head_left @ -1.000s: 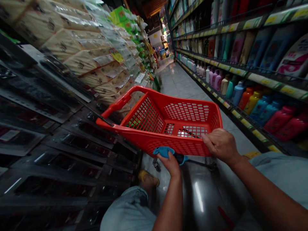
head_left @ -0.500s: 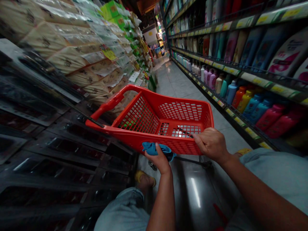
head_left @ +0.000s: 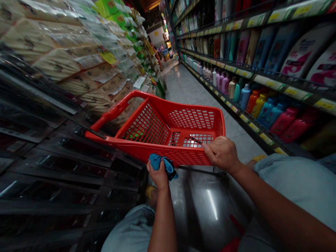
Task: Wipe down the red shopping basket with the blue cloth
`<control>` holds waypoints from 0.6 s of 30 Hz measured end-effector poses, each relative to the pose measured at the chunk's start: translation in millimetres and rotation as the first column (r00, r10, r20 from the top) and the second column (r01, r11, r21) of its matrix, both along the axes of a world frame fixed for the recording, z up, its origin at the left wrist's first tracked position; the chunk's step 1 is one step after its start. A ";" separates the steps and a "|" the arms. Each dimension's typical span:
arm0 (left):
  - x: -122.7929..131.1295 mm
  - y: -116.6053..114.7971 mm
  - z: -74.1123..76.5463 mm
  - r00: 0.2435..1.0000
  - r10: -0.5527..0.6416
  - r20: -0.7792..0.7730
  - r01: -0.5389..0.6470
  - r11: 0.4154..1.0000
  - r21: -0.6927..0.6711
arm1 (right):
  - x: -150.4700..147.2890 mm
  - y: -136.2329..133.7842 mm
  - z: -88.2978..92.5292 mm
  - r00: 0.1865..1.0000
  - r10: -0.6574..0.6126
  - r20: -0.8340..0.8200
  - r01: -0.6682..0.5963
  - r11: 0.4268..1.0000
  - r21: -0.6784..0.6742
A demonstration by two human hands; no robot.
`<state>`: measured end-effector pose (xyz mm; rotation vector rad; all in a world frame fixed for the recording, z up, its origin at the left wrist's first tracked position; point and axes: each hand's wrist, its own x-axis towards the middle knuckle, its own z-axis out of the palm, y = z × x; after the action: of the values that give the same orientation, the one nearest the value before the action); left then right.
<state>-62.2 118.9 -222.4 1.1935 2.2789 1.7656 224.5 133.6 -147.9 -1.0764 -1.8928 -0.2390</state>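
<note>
cart [head_left: 136, 149] wiping appears underway, left hand [head_left: 158, 172] gripping blue cloth [head_left: 155, 160] at near side, right hand [head_left: 223, 152] fingers closed on rim [head_left: 178, 148]; finished and remaining portions unclear

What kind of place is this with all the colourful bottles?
It looks like a shop, probably a supermarket. There are rows and rows of bottles, what look like yellow price labels along the shelf edges, and a red shopping cart.
</note>
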 end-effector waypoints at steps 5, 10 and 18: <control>46.4 -3.8 -5.5 0.994 -0.019 -0.105 0.020 1.000 0.009 | -3.3 0.0 -1.2 1.000 -0.030 -0.009 0.030 0.999 -0.013; 136.3 -27.8 -22.0 0.911 -0.357 -0.205 0.346 0.934 -0.089 | -2.0 1.8 -0.4 0.999 -0.046 -0.003 0.046 0.999 -0.010; 81.4 -27.5 -34.0 0.965 -0.257 -0.058 0.243 0.953 -0.180 | 3.6 7.0 -2.3 1.000 -0.015 0.019 0.015 1.000 -0.009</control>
<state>19.3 91.4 -256.4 1.4662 2.1520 1.4281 228.1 140.7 -150.2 -1.0986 -1.9053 -0.2501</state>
